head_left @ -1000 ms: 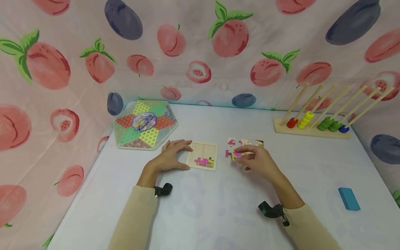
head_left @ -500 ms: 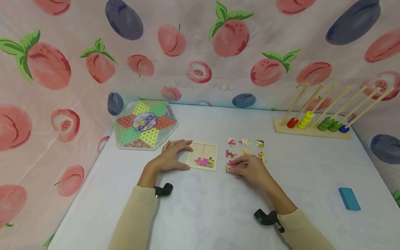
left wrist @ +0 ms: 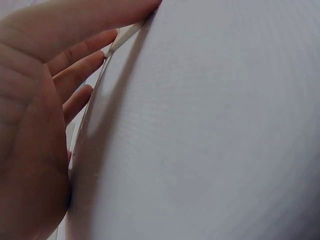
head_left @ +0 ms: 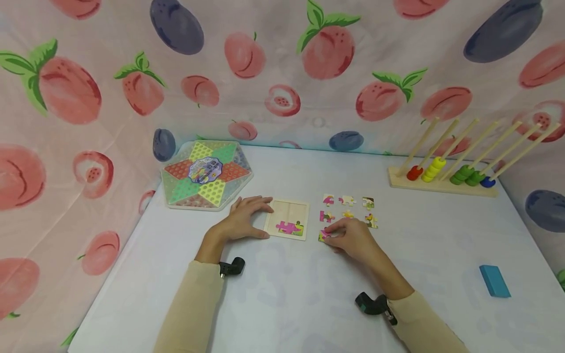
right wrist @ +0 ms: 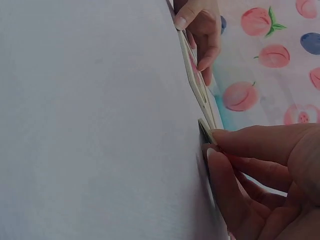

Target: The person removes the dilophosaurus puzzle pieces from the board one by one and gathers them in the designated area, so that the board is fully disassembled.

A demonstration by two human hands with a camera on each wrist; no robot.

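The left hand [head_left: 243, 219] holds the left side of a square wooden puzzle tray [head_left: 293, 207], its thumb at the near corner and its fingers at the far one. Joined pink and green pieces [head_left: 289, 228] lie along the tray's near edge. Just right of the tray, the right hand [head_left: 355, 240] pinches a pink and green puzzle piece [head_left: 323, 236] between thumb and index finger. In the right wrist view this piece [right wrist: 204, 127] is tilted, one edge raised off the table. Part of it is hidden by the fingers.
Several loose puzzle pieces [head_left: 347, 200] lie in rows beyond the right hand. A Chinese checkers board [head_left: 207, 174] lies at the back left. A pegged bead stand [head_left: 441, 184] stands at the back right, and a blue block [head_left: 494, 281] lies at the right.
The right hand has moved toward the person and left, from above the middle row to the nearest left piece, which it now pinches. The left hand stays on the tray.
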